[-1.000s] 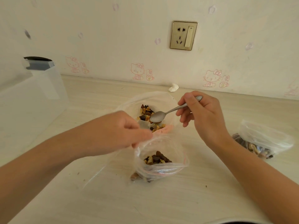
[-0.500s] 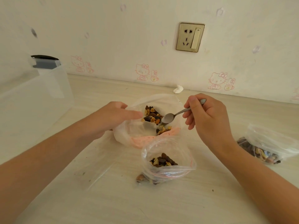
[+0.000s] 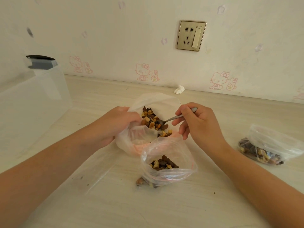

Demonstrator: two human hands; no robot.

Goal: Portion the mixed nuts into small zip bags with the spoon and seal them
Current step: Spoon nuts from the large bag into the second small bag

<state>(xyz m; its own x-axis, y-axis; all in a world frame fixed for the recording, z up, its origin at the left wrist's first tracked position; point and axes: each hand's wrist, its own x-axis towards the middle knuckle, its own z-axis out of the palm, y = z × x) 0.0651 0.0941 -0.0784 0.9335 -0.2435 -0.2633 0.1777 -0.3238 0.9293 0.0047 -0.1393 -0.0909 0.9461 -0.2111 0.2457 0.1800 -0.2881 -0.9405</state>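
Observation:
A large clear plastic bag (image 3: 131, 142) of mixed nuts (image 3: 152, 120) lies open at the middle of the table. My left hand (image 3: 113, 124) grips its left rim and holds the mouth open. My right hand (image 3: 197, 123) holds a metal spoon (image 3: 172, 118) by the handle, with the bowl dug into the nuts. In front of the big bag stands a small zip bag (image 3: 167, 165), open at the top, with some nuts at its bottom. A second small bag (image 3: 269, 148) with nuts lies at the right.
A translucent plastic box (image 3: 32, 102) stands at the left against the wall. A crumpled white scrap (image 3: 179, 89) lies by the wall behind the bags. A flat empty clear bag (image 3: 92, 171) lies under my left forearm. A wall socket (image 3: 191, 35) is above.
My left hand let go of the small zip bag and moved back to grip the big bag's rim. The spoon went down into the nuts.

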